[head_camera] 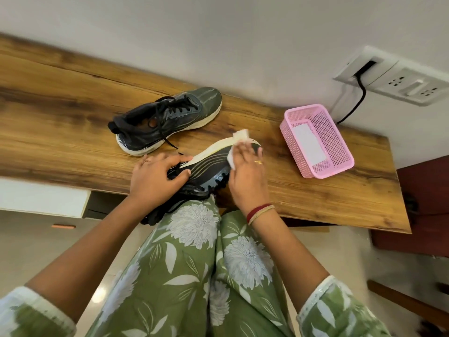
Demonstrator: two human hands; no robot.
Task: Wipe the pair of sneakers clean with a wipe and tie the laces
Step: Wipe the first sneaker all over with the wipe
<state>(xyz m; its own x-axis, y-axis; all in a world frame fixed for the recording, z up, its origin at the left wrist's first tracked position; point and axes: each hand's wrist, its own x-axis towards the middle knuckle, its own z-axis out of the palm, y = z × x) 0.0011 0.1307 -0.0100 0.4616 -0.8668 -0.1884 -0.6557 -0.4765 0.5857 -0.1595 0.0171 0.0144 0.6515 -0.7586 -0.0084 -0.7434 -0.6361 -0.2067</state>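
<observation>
One dark grey sneaker [167, 120] with a white sole stands upright on the wooden table [73, 113], its black laces loose. The second sneaker [209, 166] lies on its side at the table's front edge, partly over my lap, its pale sole turned away from me. My left hand [158, 176] grips it around the middle, thumb on the upper. My right hand [247, 171] presses a white wipe [239, 139] against the toe end, fingers curled over it.
A pink perforated basket [337, 147] with a white sheet inside stands on the table to the right. A wall socket [398, 76] with a black cable is behind it. A dark red cabinet [422, 205] stands at the right.
</observation>
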